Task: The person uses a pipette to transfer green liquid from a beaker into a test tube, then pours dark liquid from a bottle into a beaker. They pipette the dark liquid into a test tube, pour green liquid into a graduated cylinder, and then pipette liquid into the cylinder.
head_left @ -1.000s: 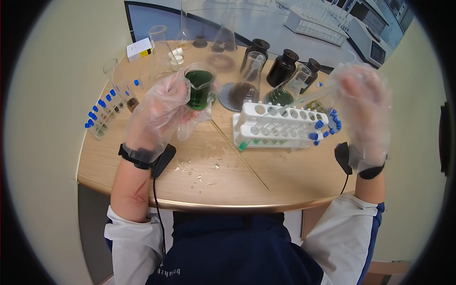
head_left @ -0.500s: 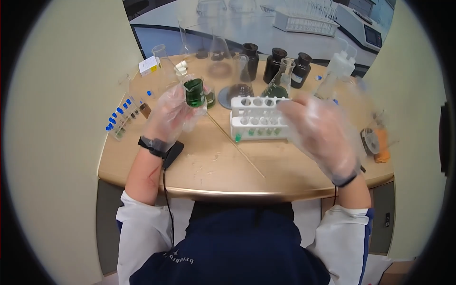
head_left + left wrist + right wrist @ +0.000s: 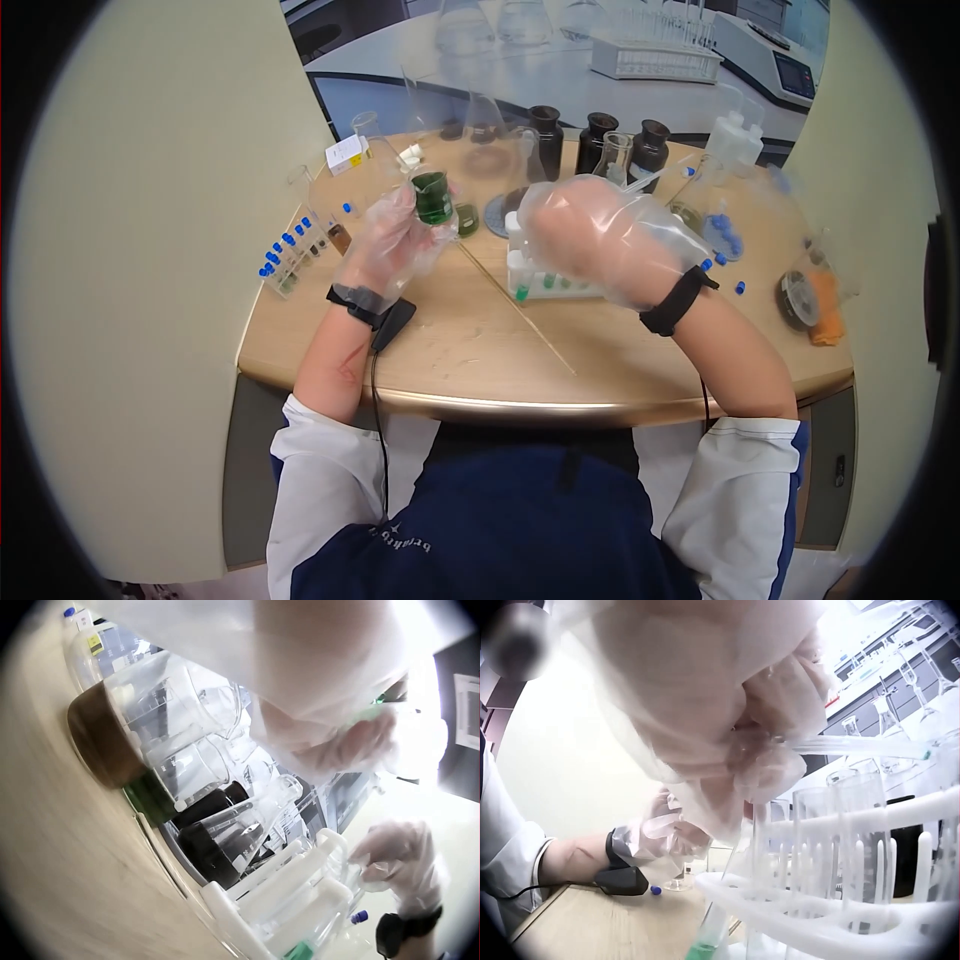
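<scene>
My gloved left hand (image 3: pixel 385 245) holds a glass beaker (image 3: pixel 433 202) of dark green liquid up over the table. The gloved right hand (image 3: pixel 592 235) is over the left end of a white test tube rack (image 3: pixel 907 814), hiding much of it in the head view. Between its fingers it grips a clear plastic dropper (image 3: pixel 855 746) that points sideways, with a green trace at its tip. Right below those fingertips, in the right wrist view, leans a test tube (image 3: pixel 714 924) with green liquid at its bottom. Other clear tubes (image 3: pixel 817 832) stand in the rack.
A thin rod (image 3: pixel 520 315) lies in front of the rack. Dark bottles (image 3: pixel 545 140) and flasks stand behind it. Blue-capped tubes (image 3: pixel 290 245) are at the left; loose blue caps (image 3: pixel 722 235) and an orange cloth (image 3: pixel 826 308) are at the right.
The right hand has swung left from the right side to the rack's left end, bringing the dropper along. The left hand keeps holding the beaker. The head view has shifted.
</scene>
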Tool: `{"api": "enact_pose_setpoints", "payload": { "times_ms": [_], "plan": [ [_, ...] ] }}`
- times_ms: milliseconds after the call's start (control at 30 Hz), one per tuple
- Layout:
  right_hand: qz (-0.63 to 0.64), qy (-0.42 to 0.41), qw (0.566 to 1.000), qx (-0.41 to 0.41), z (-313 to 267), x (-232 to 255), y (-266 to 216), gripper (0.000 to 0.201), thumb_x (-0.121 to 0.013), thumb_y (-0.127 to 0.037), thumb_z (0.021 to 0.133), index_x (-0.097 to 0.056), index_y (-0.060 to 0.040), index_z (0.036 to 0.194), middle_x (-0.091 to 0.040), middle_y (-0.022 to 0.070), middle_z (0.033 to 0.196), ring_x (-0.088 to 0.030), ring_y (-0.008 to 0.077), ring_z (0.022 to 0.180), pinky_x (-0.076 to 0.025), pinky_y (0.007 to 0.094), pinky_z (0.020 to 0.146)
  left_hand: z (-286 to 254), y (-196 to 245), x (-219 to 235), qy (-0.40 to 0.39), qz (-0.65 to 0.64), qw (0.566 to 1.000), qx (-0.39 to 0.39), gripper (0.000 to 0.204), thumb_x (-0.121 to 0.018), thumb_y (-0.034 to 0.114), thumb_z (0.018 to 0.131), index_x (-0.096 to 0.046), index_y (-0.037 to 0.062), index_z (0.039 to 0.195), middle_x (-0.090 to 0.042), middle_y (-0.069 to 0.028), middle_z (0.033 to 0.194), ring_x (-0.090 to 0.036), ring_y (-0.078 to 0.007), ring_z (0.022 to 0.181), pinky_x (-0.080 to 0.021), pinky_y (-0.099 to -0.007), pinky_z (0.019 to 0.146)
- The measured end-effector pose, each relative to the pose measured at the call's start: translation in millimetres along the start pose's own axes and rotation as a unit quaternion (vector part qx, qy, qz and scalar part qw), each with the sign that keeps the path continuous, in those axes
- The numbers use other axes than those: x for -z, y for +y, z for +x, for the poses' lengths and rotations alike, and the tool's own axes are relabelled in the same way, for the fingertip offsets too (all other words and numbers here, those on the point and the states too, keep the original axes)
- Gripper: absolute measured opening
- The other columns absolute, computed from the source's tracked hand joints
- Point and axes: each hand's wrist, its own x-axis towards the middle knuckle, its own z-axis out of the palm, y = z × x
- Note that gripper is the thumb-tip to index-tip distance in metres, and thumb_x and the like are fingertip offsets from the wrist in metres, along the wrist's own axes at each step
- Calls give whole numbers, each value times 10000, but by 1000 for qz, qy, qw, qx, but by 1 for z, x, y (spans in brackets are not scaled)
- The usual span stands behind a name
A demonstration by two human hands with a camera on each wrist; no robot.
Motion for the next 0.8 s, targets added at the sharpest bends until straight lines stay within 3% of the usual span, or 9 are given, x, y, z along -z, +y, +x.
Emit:
{"api": "enact_pose_setpoints", "payload": {
  "times_ms": [100, 167, 367, 567, 700, 800],
  "plan": [
    [16, -12, 999, -36, 6, 4, -1, 173, -614, -161, 735, -621, -7, 657, -604, 177, 652, -615, 331, 618, -490, 405, 568, 2, -5, 9, -24, -34, 999, -4, 452, -560, 336, 908, -480, 25, 1226, -544, -105, 1108, -507, -152, 784, -436, -243, 618],
    [35, 24, 999, -27, 4, -3, 4, 184, -623, -168, 723, -617, -4, 638, -603, 186, 652, -611, 336, 610, -489, 410, 568, 2, -6, 6, -7, -13, 1000, -11, 447, -556, 336, 910, -481, 23, 1220, -544, -102, 1108, -505, -147, 782, -427, -235, 606],
    [49, -40, 998, -31, 11, -5, 8, 138, -633, -170, 701, -644, -41, 654, -622, 145, 649, -634, 314, 634, -504, 389, 574, 0, -2, -6, 33, 35, 999, -16, 482, -536, 427, 906, -530, 13, 1154, -583, -80, 1013, -510, -152, 719, -375, -250, 540],
    [75, 46, 995, 48, 7, -8, 24, 127, -622, -158, 686, -619, -48, 622, -588, 163, 637, -587, 330, 583, -481, 397, 551, 1, -3, -5, 29, 36, 999, -29, 479, -522, 439, 911, -546, 13, 1129, -578, -80, 985, -506, -143, 707, -368, -239, 523],
    [96, 71, 991, 54, 3, 7, 28, 94, -619, -138, 675, -611, -55, 632, -597, 144, 652, -583, 311, 576, -479, 393, 541, 1, -2, -11, 48, 30, 998, -29, 485, -535, 445, 903, -551, 11, 1118, -576, -74, 968, -503, -139, 700, -381, -240, 557],
    [64, 62, 994, 64, 3, 6, 25, 131, -638, -173, 680, -620, -50, 640, -603, 140, 644, -594, 312, 583, -489, 389, 546, 2, -3, 1, -8, -7, 1000, -9, 459, -562, 359, 904, -480, 6, 1186, -522, -113, 1089, -492, -142, 762, -415, -221, 564]
  ]
}}
